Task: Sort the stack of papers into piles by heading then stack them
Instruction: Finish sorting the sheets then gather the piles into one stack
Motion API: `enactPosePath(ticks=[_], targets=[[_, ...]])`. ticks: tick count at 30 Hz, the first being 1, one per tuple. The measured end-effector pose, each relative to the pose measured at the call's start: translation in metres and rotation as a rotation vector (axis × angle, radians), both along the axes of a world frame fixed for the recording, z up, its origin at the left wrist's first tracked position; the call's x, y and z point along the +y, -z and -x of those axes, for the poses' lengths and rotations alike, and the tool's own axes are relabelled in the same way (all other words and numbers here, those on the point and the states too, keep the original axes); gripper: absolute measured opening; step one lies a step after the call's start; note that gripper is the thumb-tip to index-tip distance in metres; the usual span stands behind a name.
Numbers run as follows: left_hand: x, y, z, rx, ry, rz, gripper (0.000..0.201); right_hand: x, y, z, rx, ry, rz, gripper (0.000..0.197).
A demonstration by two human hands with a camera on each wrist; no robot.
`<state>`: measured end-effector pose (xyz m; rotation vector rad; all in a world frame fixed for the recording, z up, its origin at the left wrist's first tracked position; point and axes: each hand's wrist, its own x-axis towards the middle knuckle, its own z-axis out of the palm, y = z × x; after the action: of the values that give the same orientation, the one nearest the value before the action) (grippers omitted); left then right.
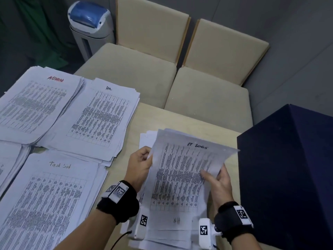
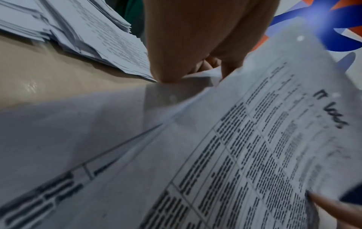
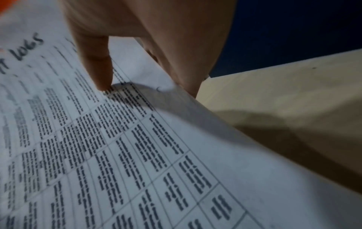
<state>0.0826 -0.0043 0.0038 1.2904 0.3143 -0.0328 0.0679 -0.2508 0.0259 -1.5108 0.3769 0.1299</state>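
A printed sheet headed "IT LOGS" (image 1: pixel 182 174) is lifted and curved above the unsorted stack (image 1: pixel 162 235) at the table's near edge. My left hand (image 1: pixel 146 156) grips the sheet's left edge with curled fingers. My right hand (image 1: pixel 212 173) pinches its right edge, thumb (image 3: pixel 98 66) on the printed side and fingers behind. The same sheet (image 2: pixel 254 139) fills the left wrist view. Sorted piles lie to the left: ADMIN (image 1: pixel 36 103), HR (image 1: pixel 97 116) and Task list (image 1: pixel 48 195). A further pile (image 1: pixel 9 159) is cut off at the far left.
A dark blue box (image 1: pixel 288 168) stands close on the right, next to my right hand. Two beige chairs (image 1: pixel 207 98) sit beyond the table's far edge (image 1: pixel 149 120). A white and blue appliance (image 1: pixel 90 24) stands on the floor behind.
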Motion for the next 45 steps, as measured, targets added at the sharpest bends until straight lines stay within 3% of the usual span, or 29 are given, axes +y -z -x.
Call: enactPosePath(ticks=[5,10,12,17,20,24,34,37,41,45], targets=[[0.0,0.0,0.001,-0.009,-0.002,0.007,0.012,-0.004,-0.006,-0.013,-0.097,-0.008,0.068,0.055],[-0.001,-0.002,-0.001,-0.006,0.005,0.037,0.012,-0.009,-0.023,-0.024,-0.21,0.02,0.073,0.038],[-0.002,-0.002,-0.002,0.006,-0.003,0.089,0.014,-0.012,-0.03,-0.026,-0.269,-0.008,0.075,0.041],[-0.003,-0.001,-0.002,0.044,-0.007,0.139,0.011,-0.02,-0.029,-0.024,-0.386,-0.255,0.479,0.061],[-0.001,-0.002,-0.001,0.036,0.036,0.166,0.021,-0.019,-0.029,-0.024,-0.394,-0.382,0.536,0.068],[0.001,0.001,-0.003,0.033,0.069,0.161,0.016,-0.021,-0.027,-0.032,-0.324,-0.442,0.631,0.078],[0.007,0.011,-0.003,-0.038,0.101,0.099,0.021,-0.024,-0.019,-0.04,-0.243,-0.242,0.612,0.022],[0.008,0.01,-0.003,-0.05,0.139,0.085,0.017,-0.03,-0.009,-0.044,-0.164,-0.287,0.639,0.017],[0.011,0.013,-0.004,-0.031,0.137,0.102,0.03,-0.03,-0.002,-0.043,-0.131,-0.267,0.578,0.015],[0.011,0.011,0.002,0.087,0.178,0.103,0.025,-0.029,0.0,-0.025,-0.061,-0.208,0.304,0.018]])
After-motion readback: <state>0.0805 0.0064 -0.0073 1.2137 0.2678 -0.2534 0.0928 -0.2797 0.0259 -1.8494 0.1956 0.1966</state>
